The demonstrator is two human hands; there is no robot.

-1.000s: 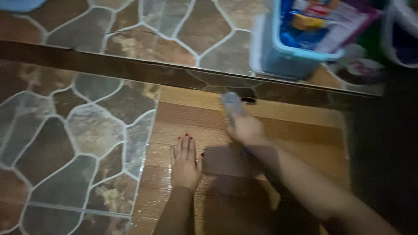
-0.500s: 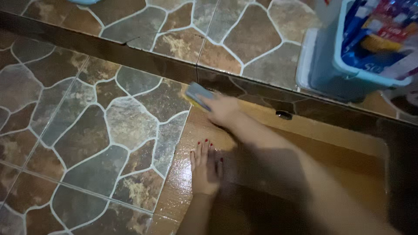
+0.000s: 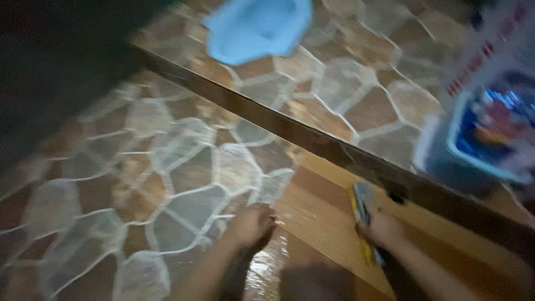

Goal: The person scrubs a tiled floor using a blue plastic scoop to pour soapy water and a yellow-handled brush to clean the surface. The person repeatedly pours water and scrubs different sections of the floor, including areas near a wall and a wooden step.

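Right hand [image 3: 384,227] closed around sponge [image 3: 362,214] — likely soft, light, wet-slick, best gripped across its long edges — left hand [image 3: 251,226] flat, empty, on wet floor [image 3: 312,223].

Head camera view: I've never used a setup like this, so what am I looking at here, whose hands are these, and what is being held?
There is no machine: a camera on a person's head looks down at their own two bare hands. The picture is blurred. The left hand rests flat on a wet floor, where stone-pattern tiles meet wood-look tiles. The right hand holds a sponge, yellow with a grey face, against the wood-look tiles. Beyond a dark step stand a blue basket of packets and a pale blue plastic thing, too blurred to name.
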